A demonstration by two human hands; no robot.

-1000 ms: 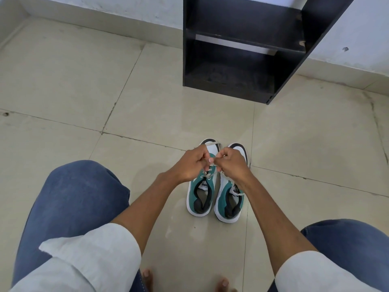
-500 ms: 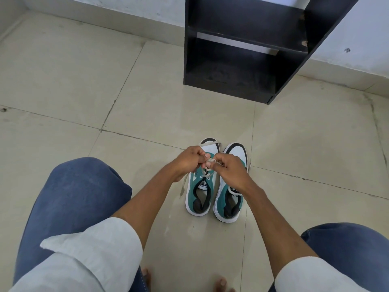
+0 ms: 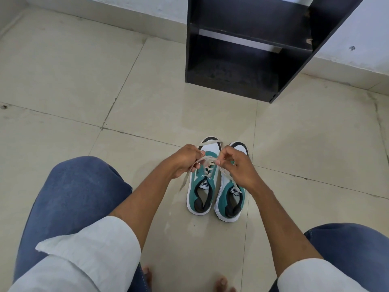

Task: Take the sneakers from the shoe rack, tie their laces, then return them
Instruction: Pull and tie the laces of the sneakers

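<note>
Two teal-and-white sneakers stand side by side on the tiled floor, toes pointing away from me: the left sneaker and the right sneaker. My left hand and my right hand hover just above the left sneaker, each pinching part of its pale lace. One lace end hangs loose down the left side of that shoe. My right hand hides most of the right sneaker's laces. The black shoe rack stands against the wall beyond the shoes.
My knees in blue jeans frame the scene at bottom left and bottom right, and my bare toes show at the bottom edge. Open tiled floor spreads to the left. The white wall runs behind the rack.
My hands have drawn slightly apart, pulling the left sneaker's lace out between them; a loose end now hangs at the left. The sneakers have not moved.
</note>
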